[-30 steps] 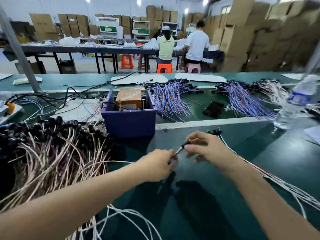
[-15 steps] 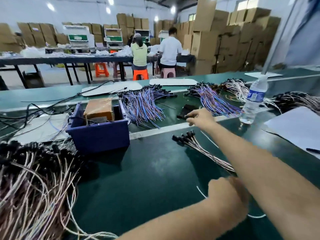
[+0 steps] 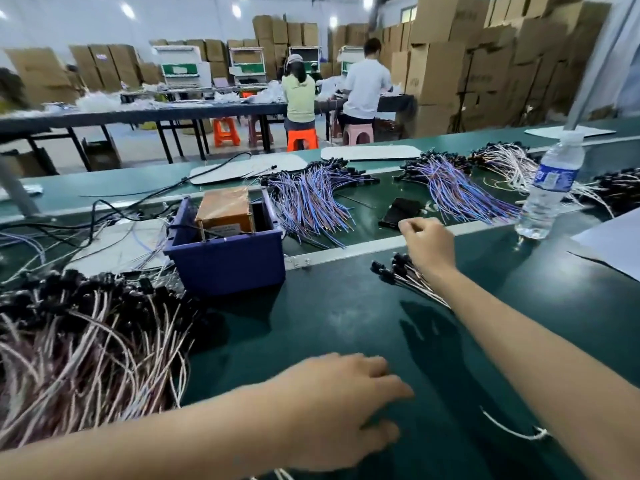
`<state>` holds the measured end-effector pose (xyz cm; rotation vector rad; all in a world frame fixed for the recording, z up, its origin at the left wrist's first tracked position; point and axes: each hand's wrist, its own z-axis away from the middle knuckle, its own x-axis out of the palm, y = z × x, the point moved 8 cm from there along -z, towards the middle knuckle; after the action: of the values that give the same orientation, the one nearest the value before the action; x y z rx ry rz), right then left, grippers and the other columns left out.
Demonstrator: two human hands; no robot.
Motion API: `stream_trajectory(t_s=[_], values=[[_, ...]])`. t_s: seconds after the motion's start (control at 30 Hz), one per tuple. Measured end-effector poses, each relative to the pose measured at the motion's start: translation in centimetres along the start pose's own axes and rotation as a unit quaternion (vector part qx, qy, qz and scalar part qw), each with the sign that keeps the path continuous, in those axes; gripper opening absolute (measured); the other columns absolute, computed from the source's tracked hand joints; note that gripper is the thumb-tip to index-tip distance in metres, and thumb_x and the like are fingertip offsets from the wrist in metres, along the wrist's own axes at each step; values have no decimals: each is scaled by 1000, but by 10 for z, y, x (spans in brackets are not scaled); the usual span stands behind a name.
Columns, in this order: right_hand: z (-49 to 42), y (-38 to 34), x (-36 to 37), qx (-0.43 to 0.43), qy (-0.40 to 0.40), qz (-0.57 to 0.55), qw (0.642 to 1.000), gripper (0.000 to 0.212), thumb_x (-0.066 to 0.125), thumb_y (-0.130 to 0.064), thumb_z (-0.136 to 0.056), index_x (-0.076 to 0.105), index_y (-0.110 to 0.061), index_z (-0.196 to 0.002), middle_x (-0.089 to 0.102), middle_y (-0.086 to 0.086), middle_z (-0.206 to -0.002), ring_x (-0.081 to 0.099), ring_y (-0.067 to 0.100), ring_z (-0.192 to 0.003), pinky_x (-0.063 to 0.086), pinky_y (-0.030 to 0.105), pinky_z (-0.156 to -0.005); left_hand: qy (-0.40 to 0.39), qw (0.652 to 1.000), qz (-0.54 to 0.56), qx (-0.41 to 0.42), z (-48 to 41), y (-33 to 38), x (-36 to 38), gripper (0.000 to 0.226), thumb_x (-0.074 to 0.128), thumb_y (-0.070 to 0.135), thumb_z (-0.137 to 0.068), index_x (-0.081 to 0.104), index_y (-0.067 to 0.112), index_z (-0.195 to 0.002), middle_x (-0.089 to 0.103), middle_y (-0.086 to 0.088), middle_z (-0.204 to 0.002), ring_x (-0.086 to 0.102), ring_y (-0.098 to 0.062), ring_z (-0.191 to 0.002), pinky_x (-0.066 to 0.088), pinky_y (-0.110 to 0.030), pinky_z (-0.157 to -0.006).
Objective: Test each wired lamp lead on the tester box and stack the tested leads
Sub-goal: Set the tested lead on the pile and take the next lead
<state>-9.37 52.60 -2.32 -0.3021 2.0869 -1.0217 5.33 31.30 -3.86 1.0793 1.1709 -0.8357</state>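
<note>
The left grip (image 3: 346, 407) hangs low over the green bench (image 3: 311, 323), fingers loose and spread, holding nothing. The right grip (image 3: 427, 244) is out at the rail beside a black phone (image 3: 401, 213), fingers curled; I cannot tell whether it holds anything. A small stack of leads (image 3: 394, 271) lies under that wrist. The big pile of leads (image 3: 86, 341) lies far left, and the tester box (image 3: 225, 213) sits in a blue bin (image 3: 228, 265).
</note>
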Motion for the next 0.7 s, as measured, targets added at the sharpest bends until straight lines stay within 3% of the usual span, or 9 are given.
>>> stream_trajectory(t_s=[0.1,0.17,0.23,0.3,0.37,0.43,0.6,0.7], values=[[30,-54,21,-76,-27,-67,995,23,55,-21,-94,73,-8,-94,70,9,-90,56,18,-74,37,27,-68,-20,981,-88,-169,76,-82,-18,36,45,39,-97,41,36,-133,42,13,-126,45,-14,-119,40,-31,-97],[65,-92,55,-125,-100,-92,983,21,56,-19,-93,74,-8,-86,70,5,-73,54,10,-59,39,27,-61,-5,972,-95,-215,112,-112,-19,35,47,31,-97,45,32,-132,43,13,-125,41,-11,-119,36,-28,-100],[114,-126,99,-182,-203,-107,956,15,59,-16,-91,74,-11,-93,68,0,-67,50,2,-51,38,19,-58,12,957,-117,-267,144,-136,-21,36,48,29,-97,46,29,-133,43,12,-129,39,-10,-121,35,-27,-102],[164,-149,143,-237,-302,-78,920,25,59,-12,-90,70,-17,-112,66,0,-80,53,4,-63,41,17,-68,40,941,-132,-309,164,-152,-22,38,48,32,-97,47,26,-135,43,9,-133,40,-13,-121,33,-27,-103],[200,-159,181,-268,-368,-36,890,38,57,-10,-90,61,-24,-125,62,3,-104,58,17,-86,46,28,-85,55,932,-133,-332,171,-158,-17,40,51,34,-96,47,23,-134,43,6,-132,41,-14,-119,31,-24,-103],[209,-163,196,-266,-369,-26,890,42,57,-9,-89,58,-27,-127,55,2,-112,58,25,-95,47,37,-89,86,927,-115,-347,172,-159,-17,41,55,30,-93,48,20,-132,43,2,-128,42,-16,-118,32,-25,-101],[197,-165,203,-278,-344,1,897,38,60,-10,-89,58,-23,-124,59,5,-103,57,24,-99,45,36,-88,130,915,-82,-373,172,-162,-18,37,56,26,-92,48,21,-127,45,0,-120,44,-18,-115,36,-29,-96],[199,-173,194,-336,-313,54,887,20,59,-20,-91,60,-14,-109,50,5,-106,57,29,-89,47,40,-76,151,908,-81,-383,170,-164,-19,38,55,27,-92,47,21,-128,45,0,-120,44,-19,-115,38,-30,-95]])
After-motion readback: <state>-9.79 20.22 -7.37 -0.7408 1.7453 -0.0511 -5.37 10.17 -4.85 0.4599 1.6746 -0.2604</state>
